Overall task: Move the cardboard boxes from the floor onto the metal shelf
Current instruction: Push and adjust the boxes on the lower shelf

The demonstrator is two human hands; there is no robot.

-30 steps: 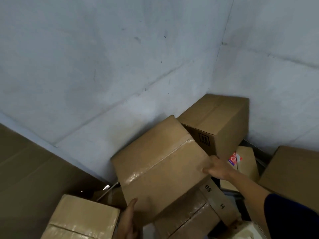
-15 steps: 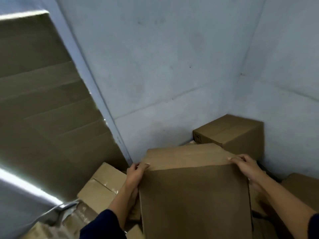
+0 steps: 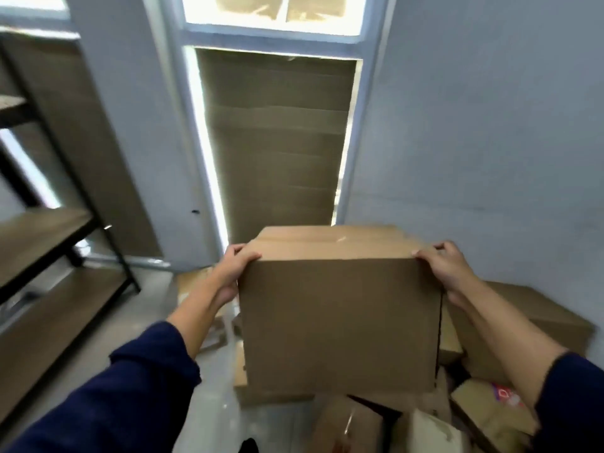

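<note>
A large plain cardboard box (image 3: 340, 325) is held up in front of me, above the floor pile. My left hand (image 3: 232, 269) grips its upper left corner, fingers curled over the top edge. My right hand (image 3: 446, 268) grips the upper right corner the same way. The metal shelf (image 3: 65, 233), black-framed with wooden boards, stands at the left; its visible boards carry nothing. More cardboard boxes (image 3: 523, 328) lie on the floor at the right and below the held box.
A tall window (image 3: 277, 142) covered with cardboard sheets fills the wall ahead. Grey walls close in at the right. Small boxes, one with a red label (image 3: 503, 395), crowd the lower right floor. Bare grey floor (image 3: 157, 305) lies between the shelf and the pile.
The box has been lifted off the pile and both hands moved to its top corners. My view has swung left and up, bringing the window and the shelf into sight.
</note>
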